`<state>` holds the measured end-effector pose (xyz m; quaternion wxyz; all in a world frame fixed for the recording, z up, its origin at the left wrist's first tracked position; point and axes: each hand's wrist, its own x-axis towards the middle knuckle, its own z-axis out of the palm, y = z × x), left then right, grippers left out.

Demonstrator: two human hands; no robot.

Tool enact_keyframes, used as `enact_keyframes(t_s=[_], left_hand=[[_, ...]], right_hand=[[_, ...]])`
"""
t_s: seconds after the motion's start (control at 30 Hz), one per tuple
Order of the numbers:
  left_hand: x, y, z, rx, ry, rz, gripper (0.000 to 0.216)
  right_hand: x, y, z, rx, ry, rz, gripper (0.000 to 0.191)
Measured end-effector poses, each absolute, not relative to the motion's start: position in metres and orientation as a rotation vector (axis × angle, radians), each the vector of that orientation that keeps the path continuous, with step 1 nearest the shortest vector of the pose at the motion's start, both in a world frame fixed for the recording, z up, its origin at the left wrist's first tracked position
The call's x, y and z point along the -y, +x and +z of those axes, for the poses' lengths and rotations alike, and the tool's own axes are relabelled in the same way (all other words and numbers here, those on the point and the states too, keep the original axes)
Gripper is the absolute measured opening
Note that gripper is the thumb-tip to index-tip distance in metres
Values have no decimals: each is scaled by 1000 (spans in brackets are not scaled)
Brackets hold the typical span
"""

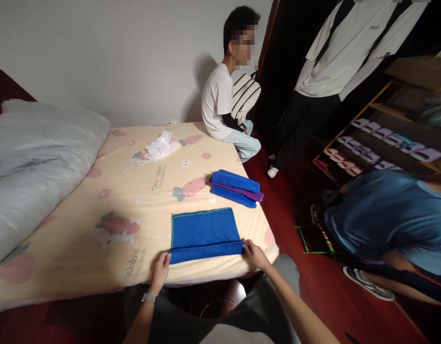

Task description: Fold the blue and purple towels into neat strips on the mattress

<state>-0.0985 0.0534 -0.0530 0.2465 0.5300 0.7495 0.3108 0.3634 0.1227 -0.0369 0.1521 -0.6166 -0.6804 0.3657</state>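
Observation:
A blue towel [204, 228] with a yellow-green edge lies flat on the bed, its near edge folded over into a strip. At the left end of that strip, my left hand [160, 270] is closed, pinching the fold's corner. The opposite end is pinched between the fingers of my right hand [255, 254]. Just beyond the towel sits a small stack of folded towels [235, 181], blue above and below with a purple one between.
The bed [73, 243] has a patterned yellow sheet, with a grey quilt [41, 157] at left and a white plastic bag [163, 145] farther back. One person [216, 100] sits on its far edge; another stands beyond. At right, someone in blue [381, 215] bends near a shoe rack [374, 129].

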Motion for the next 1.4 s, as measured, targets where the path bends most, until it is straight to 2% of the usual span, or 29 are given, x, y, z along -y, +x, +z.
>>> enact_keyframes(t_s=[0.23, 0.4, 0.47, 0.53, 0.63, 0.73, 0.83, 1.03, 1.2, 1.4], left_hand=[[-63, -86, -45, -2225, 1627, 744, 25], [-49, -82, -38, -2360, 1924, 851, 30], [-42, -84, -35, -2272, 2070, 877, 33], [-36, -87, -31, -2089, 2260, 756, 40], [-35, -91, -28, -1841, 2437, 513, 56], [-42, -93, -29, -1775, 2441, 439, 57], [-51, -96, -32, -1818, 2332, 460, 51], [-62, -103, -35, -1809, 2075, 659, 43], [-73, -104, -32, -1873, 1724, 861, 29], [-95, -102, -29, -1969, 1577, 840, 43]], right_hand=[[-135, 347, -35, 2069, -1973, 851, 26], [-125, 341, -31, 2006, -1997, 612, 33], [-120, 344, -26, 1987, -1900, 468, 33], [-116, 349, -20, 2050, -1720, 424, 33], [-114, 356, -17, 2293, -1423, 515, 40], [-115, 358, -24, 2413, -1332, 584, 51], [-119, 357, -35, 2368, -1367, 593, 50], [-128, 355, -40, 2122, -1442, 728, 32], [-141, 354, -33, 1967, -1578, 842, 39], [-170, 350, -28, 2016, -1751, 855, 42]])
